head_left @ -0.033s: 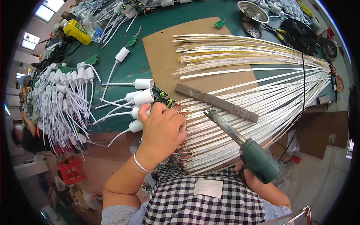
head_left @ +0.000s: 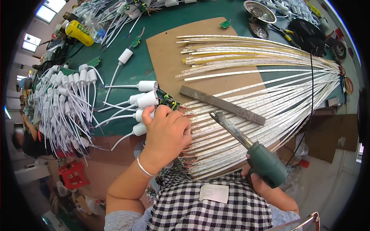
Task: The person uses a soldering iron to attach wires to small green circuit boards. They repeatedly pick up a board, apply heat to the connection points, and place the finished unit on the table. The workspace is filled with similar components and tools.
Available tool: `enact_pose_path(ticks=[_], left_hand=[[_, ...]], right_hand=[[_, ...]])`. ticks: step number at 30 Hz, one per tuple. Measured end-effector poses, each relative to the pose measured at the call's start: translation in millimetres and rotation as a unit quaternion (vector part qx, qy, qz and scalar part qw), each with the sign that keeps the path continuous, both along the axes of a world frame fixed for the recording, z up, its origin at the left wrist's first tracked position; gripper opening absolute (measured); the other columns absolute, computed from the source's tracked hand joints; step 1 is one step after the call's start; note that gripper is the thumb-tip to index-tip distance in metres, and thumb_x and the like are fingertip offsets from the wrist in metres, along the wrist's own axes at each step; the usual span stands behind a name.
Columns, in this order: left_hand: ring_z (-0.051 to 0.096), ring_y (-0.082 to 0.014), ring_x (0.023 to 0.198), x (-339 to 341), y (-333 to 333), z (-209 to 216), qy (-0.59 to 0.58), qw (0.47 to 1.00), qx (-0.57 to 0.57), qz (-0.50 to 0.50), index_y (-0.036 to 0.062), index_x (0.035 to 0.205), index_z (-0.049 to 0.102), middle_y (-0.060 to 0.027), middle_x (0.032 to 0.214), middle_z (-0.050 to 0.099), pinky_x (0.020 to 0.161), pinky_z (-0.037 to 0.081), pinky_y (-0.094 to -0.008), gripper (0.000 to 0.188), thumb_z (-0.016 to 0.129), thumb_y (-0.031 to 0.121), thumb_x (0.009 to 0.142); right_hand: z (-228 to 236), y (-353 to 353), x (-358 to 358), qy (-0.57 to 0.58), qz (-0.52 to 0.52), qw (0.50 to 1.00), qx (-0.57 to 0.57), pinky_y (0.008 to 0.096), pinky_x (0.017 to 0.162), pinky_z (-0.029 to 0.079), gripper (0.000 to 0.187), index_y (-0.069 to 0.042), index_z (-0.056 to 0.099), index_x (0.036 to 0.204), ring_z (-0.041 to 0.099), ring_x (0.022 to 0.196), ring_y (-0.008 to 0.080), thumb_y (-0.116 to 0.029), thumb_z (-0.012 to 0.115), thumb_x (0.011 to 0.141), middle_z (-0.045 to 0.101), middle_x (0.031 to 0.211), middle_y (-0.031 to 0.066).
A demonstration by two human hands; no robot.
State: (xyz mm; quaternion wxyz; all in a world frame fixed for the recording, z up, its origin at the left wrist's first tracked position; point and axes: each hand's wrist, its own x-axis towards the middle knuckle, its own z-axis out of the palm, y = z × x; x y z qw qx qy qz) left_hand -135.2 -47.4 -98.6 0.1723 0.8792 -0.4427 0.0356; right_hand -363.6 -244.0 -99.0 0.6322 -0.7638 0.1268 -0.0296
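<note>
My right hand (head_left: 259, 184) is wrapped round the green handle of a soldering iron (head_left: 269, 163). The iron's dark, crusted tip lies over a fan of white LED strips (head_left: 219, 133). Curled fingers of my left hand (head_left: 166, 134) press down at the strips' left ends, beside a green circuit board (head_left: 169, 101) with thin wires. Whatever they pinch is hidden beneath them. White cylindrical caps (head_left: 147, 100) with white cables lie just left of those fingers, one partly covered by them. A grey metal bar (head_left: 223, 106) rests slantwise across the strips.
A heap of white caps with cables (head_left: 69, 84) covers the table's left side. Beneath the strips lies a brown board (head_left: 163, 46). Pliers (head_left: 286, 35), a metal dish (head_left: 260, 11) and a black cord (head_left: 312, 84) are at the right. A yellow bottle (head_left: 79, 32) stands far left.
</note>
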Motion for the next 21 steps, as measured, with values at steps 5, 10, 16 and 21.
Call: enact_pose_path(ticks=[5,10,16,21], left_hand=[[0.051,-0.0198,0.088,0.1,-1.0,-1.2,-0.009,1.0,-0.012,0.0,0.0159,0.07,0.06,0.005,0.077,0.057,0.093,0.025,-0.0496,0.012,0.069,0.012,0.065],[0.052,-0.02,0.089,6.2,-0.7,-3.2,-0.034,0.999,-0.032,-0.009,0.0156,0.069,0.06,0.0043,0.077,0.057,0.093,0.026,-0.0498,0.011,0.07,0.014,0.066],[0.051,-0.0204,0.091,3.6,3.2,-5.1,-0.045,0.999,-0.027,-0.008,0.0134,0.075,0.063,0.0012,0.082,0.058,0.096,0.028,-0.0507,0.009,0.069,0.017,0.07],[0.053,-0.0207,0.097,-1.3,2.5,2.0,-0.073,0.997,-0.007,0.001,0.0151,0.078,0.064,0.0028,0.085,0.059,0.096,0.027,-0.0505,0.011,0.071,0.018,0.07]], right_hand=[[-7.4,-2.2,-3.8,-0.019,0.006,0.999,-0.027,0.0275,0.062,0.045,0.049,-0.002,0.046,0.129,0.058,0.066,0.0147,-0.035,0.052,0.094,0.061,0.079,0.007],[-16.4,-5.9,-4.4,-0.049,-0.014,0.998,0.038,0.0275,0.062,0.047,0.051,0.001,0.043,0.131,0.058,0.069,0.0147,-0.032,0.053,0.094,0.061,0.088,0.0093],[-9.7,-6.0,0.4,-0.114,-0.086,0.987,0.067,0.0299,0.062,0.05,0.05,0.005,0.039,0.131,0.06,0.071,0.0186,-0.02,0.055,0.091,0.053,0.123,0.0162],[-9.1,-5.6,5.7,-0.114,-0.141,0.979,0.088,0.0273,0.055,0.048,0.051,0.007,0.039,0.13,0.058,0.066,0.017,-0.021,0.055,0.091,0.054,0.119,0.0158]])
